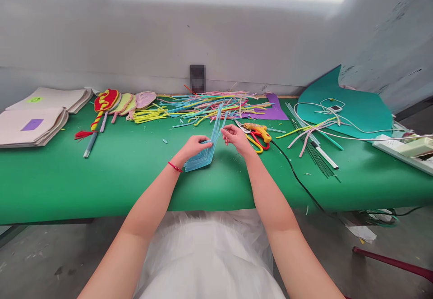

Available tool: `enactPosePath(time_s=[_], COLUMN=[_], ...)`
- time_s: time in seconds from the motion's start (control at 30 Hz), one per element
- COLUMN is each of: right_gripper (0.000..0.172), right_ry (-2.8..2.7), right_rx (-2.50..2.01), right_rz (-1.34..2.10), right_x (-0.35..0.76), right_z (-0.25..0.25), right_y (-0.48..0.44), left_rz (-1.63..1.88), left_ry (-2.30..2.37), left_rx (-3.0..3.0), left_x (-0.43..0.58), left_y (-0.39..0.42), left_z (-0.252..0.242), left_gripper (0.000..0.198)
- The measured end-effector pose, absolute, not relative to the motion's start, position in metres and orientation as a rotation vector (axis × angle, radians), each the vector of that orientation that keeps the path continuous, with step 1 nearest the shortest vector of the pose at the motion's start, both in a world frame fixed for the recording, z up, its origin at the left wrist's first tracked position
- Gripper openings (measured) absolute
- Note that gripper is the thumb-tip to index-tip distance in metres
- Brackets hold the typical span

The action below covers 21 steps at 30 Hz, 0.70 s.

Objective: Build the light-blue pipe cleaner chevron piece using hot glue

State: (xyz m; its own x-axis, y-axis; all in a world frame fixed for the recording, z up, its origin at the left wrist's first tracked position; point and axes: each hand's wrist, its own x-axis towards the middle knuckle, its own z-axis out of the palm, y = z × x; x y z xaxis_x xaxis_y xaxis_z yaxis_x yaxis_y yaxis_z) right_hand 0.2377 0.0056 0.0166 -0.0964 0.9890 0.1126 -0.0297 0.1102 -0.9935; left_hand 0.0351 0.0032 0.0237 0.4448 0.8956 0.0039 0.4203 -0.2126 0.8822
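My left hand (196, 148) is closed around a bundle of light blue pipe cleaners (199, 161) bent into nested angles, held low over the green tabletop near its front edge. Their straight ends point up and away from me. The fingers of my right hand (236, 137) are pinched at the tip of one blue strand standing off to the right of the bundle; its lower part is partly hidden. Just beyond both hands lies a loose pile of pipe cleaners (216, 103) in blue, pink, yellow and other colours.
Right of my hands lie a yellow glue gun (262, 132), with a black cord, and scissors (256, 144). Farther right are green wires (313, 154), a teal sheet (361, 114) and a power strip (389, 144). Fan-shaped pieces (107, 100) and stacked paper pads (40, 130) lie left.
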Motion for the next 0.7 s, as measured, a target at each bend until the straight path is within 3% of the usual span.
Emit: enactPosePath(time_s=[0.7], right_gripper=[0.036], right_ry=[-1.548], right_rx=[-1.159], right_rz=[1.176], right_x=[0.2388], right_z=[0.0148], right_y=[0.0022], left_rz=[0.781], left_ry=[1.132], left_rx=[1.772], left_x=[0.0390], left_y=[-0.0016], left_z=[0.0275], left_gripper=[0.034])
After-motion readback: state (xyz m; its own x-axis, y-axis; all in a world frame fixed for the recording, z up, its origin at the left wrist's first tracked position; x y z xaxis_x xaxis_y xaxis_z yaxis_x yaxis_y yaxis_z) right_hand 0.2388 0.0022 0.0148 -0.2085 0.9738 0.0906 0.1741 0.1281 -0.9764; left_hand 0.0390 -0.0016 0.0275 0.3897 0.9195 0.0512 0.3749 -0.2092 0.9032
